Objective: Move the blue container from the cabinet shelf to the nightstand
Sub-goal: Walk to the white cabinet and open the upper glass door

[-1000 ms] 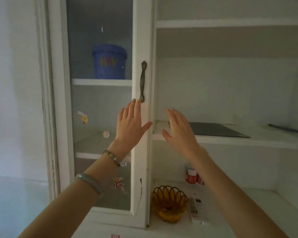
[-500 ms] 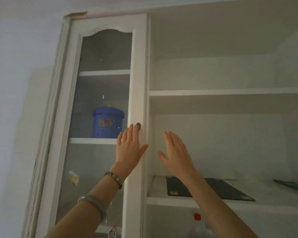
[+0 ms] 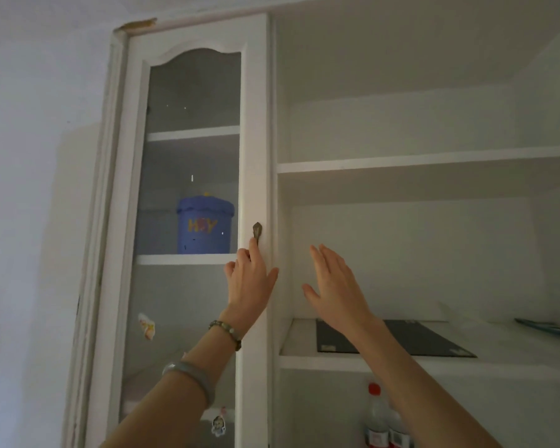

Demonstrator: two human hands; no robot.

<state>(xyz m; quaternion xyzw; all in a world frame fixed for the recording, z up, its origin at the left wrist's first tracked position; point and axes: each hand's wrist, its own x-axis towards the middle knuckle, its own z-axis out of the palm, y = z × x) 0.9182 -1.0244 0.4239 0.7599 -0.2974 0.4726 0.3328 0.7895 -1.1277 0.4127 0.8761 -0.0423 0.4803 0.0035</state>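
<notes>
The blue container [image 3: 205, 225], a lidded tub with yellow letters, stands on a shelf [image 3: 185, 259] behind the shut glass door [image 3: 254, 130] of the white cabinet. My left hand [image 3: 249, 282] lies over the door's metal handle [image 3: 257, 231], fingers curled at it; only the handle's top tip shows. Whether the fingers grip it I cannot tell. My right hand [image 3: 335, 284] is raised flat and open in front of the open shelf bay to the right, holding nothing. The nightstand is out of view.
To the right are open white shelves [image 3: 434, 161]. A dark flat board [image 3: 411, 337] lies on the middle shelf and a bluish flat item [image 3: 545, 328] at its far right. Red-capped bottles [image 3: 377, 418] stand below. Stickers [image 3: 146, 329] dot the glass.
The view has tilted up, showing the cabinet's top. My left hand has risen along the door frame onto the handle and curled its fingers there. My right hand stayed raised and open.
</notes>
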